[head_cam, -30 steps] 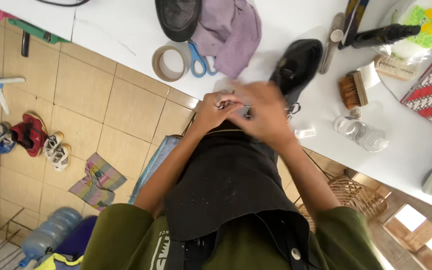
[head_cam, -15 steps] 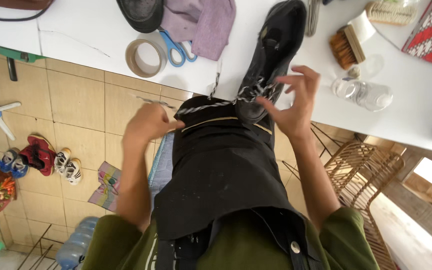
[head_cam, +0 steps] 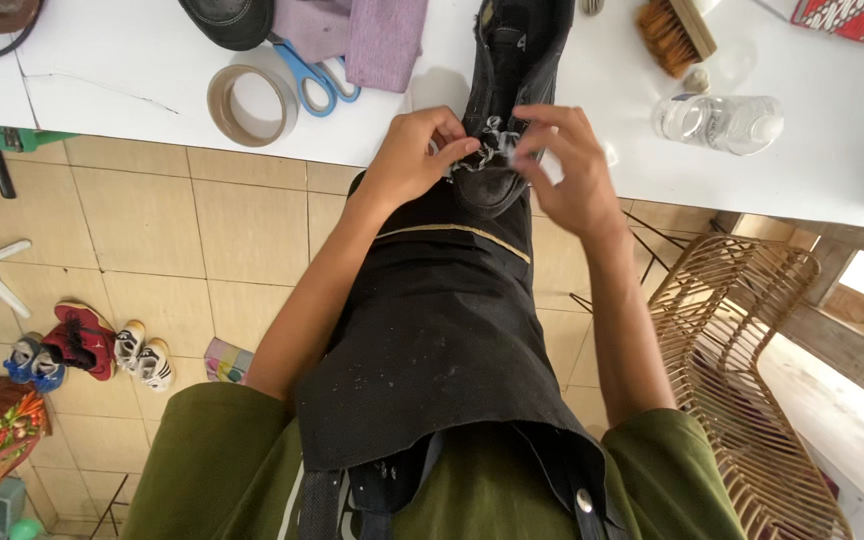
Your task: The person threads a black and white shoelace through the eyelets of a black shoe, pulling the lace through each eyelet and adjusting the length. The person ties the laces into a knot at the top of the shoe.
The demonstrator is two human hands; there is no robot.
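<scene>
Lacing step: the left hand (head_cam: 407, 160) and right hand (head_cam: 564, 170) are meeting over the black shoe (head_cam: 508, 90), lying at the near edge of the white table (head_cam: 132, 90), both pinching the speckled shoelace (head_cam: 490, 148) (fingers closed on it). Next move is likely calling for even tightening.

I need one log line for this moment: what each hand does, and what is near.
left hand: pinching shoelace | right hand: fingers on shoelace | black shoe: on white table edge | near: tape roll, blue scissors
</scene>
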